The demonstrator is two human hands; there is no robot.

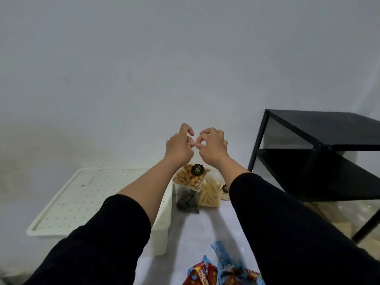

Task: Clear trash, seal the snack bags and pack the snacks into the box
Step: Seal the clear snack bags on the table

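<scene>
Judging by how things lie, the job looks only partly done: the white box at about 8 o'clock carries its perforated lid and no snack can be seen inside it, while three clear snack bags stand together on the pale table near the centre, a bag of orange puffs, a bag of dark snacks under it and a bag of pale sticks just to the right. At 6 o'clock a pile of red and blue wrapped bars lies loose, so packing is still ahead, and whether any of that pile is trash I cannot tell. Both arms reach forward and up, sleeves black, hands raised above the orange puffs bag towards 12 o'clock. The left hand and right hand nearly meet, fingers curled and fingertips pinched close; they seem to work the clear top of a bag, though what they actually pinch is too faint to make out. A black metal shelf stands at 3 o'clock, well apart
</scene>
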